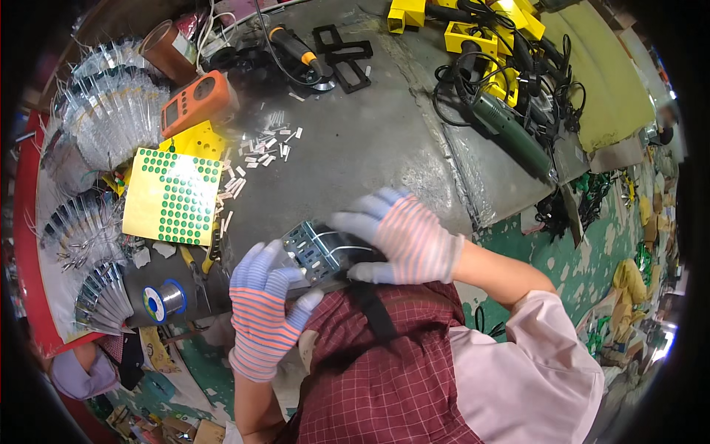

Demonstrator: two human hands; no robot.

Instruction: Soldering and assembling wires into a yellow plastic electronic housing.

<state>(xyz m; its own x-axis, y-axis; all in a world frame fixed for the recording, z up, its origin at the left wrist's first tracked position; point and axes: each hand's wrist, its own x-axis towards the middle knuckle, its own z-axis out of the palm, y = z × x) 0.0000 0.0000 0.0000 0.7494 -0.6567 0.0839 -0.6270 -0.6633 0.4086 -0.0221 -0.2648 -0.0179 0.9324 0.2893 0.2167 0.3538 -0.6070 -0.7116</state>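
Maroon apron (384, 370) lies near a shiny, slotted metal case (312, 253).

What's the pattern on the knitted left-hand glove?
The knitted left-hand glove has alternating orange and pale grey stripes, with light blue finger sections; best seen in head view.

It's a wkshp: grey bench (355, 140) w/ wire spool (171, 299), orange meter (196, 103) & green pwr tool (510, 132).

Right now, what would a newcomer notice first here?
Probably the striped-gloved left hand and right hand flanking a perforated metal part, at lower centre. Farther left sits a yellow sheet of green dots. At the upper right, yellow parts crowd beside a dark green tool.
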